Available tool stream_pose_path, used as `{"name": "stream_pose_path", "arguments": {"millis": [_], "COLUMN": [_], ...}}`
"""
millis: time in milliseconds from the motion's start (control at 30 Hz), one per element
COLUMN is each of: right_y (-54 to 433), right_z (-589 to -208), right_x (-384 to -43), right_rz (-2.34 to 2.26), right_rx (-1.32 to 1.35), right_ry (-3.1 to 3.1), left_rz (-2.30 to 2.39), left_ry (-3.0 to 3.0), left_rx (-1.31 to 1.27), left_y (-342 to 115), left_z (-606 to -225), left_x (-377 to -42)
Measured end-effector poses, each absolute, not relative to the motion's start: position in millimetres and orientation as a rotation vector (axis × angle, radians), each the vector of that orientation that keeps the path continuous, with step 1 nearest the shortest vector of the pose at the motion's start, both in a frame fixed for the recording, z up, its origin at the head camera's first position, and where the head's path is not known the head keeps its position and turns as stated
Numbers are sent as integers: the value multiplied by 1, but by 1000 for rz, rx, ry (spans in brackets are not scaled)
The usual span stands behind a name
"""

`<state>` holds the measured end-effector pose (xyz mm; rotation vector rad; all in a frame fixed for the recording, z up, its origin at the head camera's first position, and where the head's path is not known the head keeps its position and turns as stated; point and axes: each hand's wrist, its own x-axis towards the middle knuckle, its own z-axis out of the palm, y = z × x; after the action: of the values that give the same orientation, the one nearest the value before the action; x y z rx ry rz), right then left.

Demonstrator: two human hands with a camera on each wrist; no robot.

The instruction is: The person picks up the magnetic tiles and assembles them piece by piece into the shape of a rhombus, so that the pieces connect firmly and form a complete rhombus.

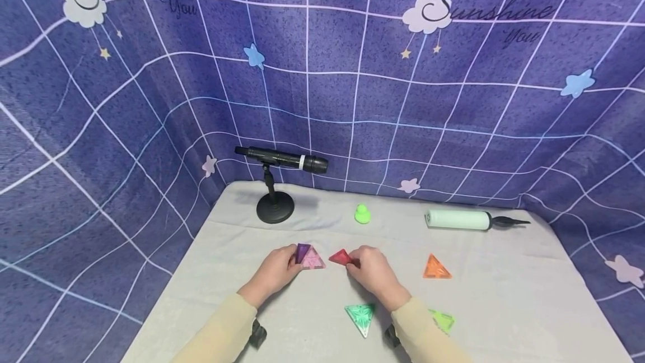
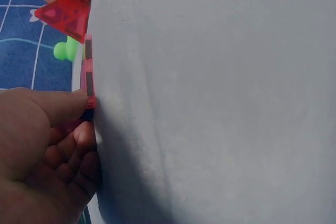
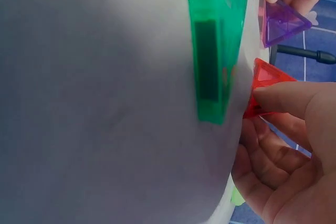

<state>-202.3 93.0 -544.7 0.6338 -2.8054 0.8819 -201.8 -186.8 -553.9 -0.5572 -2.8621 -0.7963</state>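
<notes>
A green triangular magnetic tile lay near on the cloth. Farther, the left hand pinched a purple triangular tile beside a pink triangular tile; to the right, the right hand pinched a red triangular tile. Far left stood a microphone.

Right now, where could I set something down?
There's bare cloth right of the orange tile, below the pump, and between the pump and green duck. It's crowded from left hand to right hand: purple tile, pink tile, red tile.
</notes>
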Motion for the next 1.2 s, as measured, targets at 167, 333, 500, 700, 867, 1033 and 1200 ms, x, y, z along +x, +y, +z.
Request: {"name": "stream_pose_path", "arguments": {"millis": [167,333,500,700,867,1033,1200], "right_y": [87,79,71,59,52,48,45], "right_z": [-545,-544,-542,-542,-544,-544,-546], "right_x": [-202,-202,-202,-204,-207,-209,-211], "right_rz": [872,846,829,804,806,850,897], "right_rx": [631,643,659,691,721,720,734], "right_ry": [-2823,-2816,-2817,-2828,-2803,-2799,-2782], "left_rz": [-814,-815,-822,-807,-787,-816,-826], "left_ry": [-2859,-2849,-2841,-2855,-2862,-2854,-2850], "left_rx": [-554,-564,-569,-559,-559,-561,-566], "left_y": [-188,-188,-188,-188,-188,-189,-188], "left_z": [-555,-556,-554,-552,-554,-556,-555], "left_x": [-201,-203,-204,-203,-203,-204,-203]}}
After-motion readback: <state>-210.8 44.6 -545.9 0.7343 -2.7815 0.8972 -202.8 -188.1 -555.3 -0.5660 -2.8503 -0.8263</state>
